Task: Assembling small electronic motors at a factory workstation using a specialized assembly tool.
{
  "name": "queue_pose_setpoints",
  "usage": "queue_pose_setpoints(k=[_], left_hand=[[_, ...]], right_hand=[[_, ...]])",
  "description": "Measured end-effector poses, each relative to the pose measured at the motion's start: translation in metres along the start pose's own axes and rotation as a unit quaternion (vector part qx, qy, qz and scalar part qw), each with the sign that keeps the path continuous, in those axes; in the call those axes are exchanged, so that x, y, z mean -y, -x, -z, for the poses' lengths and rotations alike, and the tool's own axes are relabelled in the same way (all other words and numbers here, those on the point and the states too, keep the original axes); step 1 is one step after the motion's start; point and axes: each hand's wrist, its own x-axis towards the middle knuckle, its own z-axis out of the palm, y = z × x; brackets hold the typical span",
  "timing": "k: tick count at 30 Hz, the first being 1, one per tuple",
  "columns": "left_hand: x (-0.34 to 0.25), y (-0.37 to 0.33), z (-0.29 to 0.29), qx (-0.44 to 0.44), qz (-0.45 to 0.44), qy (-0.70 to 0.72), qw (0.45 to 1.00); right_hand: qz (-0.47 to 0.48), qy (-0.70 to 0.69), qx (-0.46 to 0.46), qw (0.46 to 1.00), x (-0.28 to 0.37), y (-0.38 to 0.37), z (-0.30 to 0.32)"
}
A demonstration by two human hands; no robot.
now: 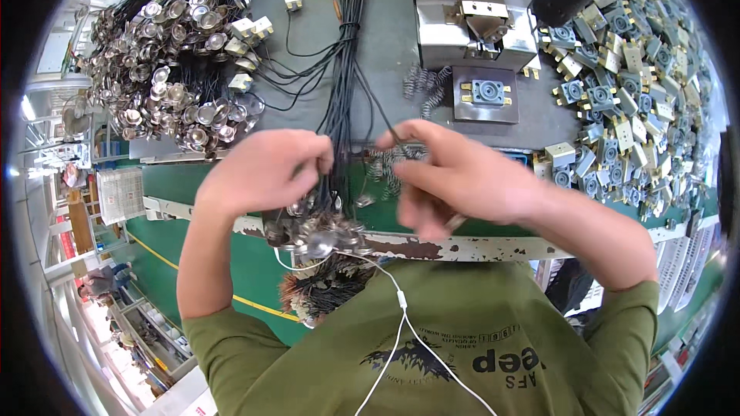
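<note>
Fingers of the nearer left hand (pixel 266 169) are curled nearly closed, any hold hidden; at their three o'clock the wire bundle (pixel 344 92) is stretched twelve to six; one stray wire (pixel 376 102) is led to the right hand (pixel 466 179), thumb and forefinger parted, grip unclear.

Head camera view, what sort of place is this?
Probably a factory assembly workshop, judging by the bundle of black wires, the metal fixture and the large heap of small blocky parts at the right.

Green floor (pixel 162 234) with yellow line (pixel 266 308), bright light (pixel 28 108) leftward
</note>
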Motion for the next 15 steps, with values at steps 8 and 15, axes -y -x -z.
queue_pose_setpoints(k=[8,15], left_hand=[[-0.016,-0.047,-0.039,-0.128,-0.127,-0.185,0.966],[-0.005,-0.06,-0.06,-0.132,-0.127,-0.148,0.972]], right_hand=[[0.145,0.734,-0.179,0.639,0.011,0.037,0.026],[0.03,0.022,-0.169,0.985,-0.058,0.051,0.035]])
